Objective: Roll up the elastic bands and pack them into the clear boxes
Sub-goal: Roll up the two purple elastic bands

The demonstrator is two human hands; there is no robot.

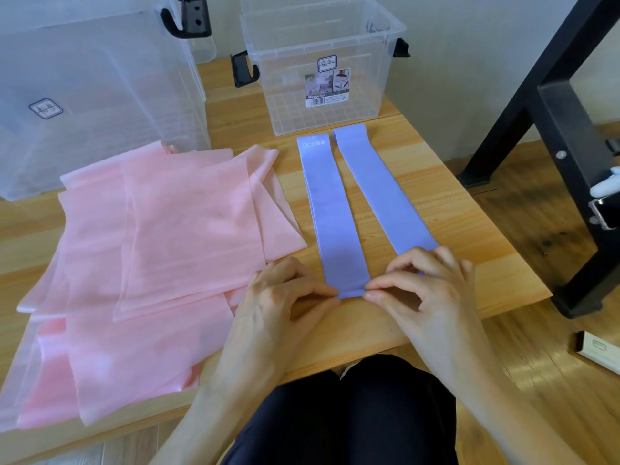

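Both hands, left hand (285,293) and right hand (419,286), pinch the purple band's (335,209) folded near end (near the table's (469,213) front edge); fingers curled.

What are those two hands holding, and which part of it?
Both hands pinch the left purple band at its near end: the left hand at the left corner, the right hand at the right corner, where a first small fold is started.

Black metal frame (523,105) on wooden floor (536,347), right of low wooden table (453,203)
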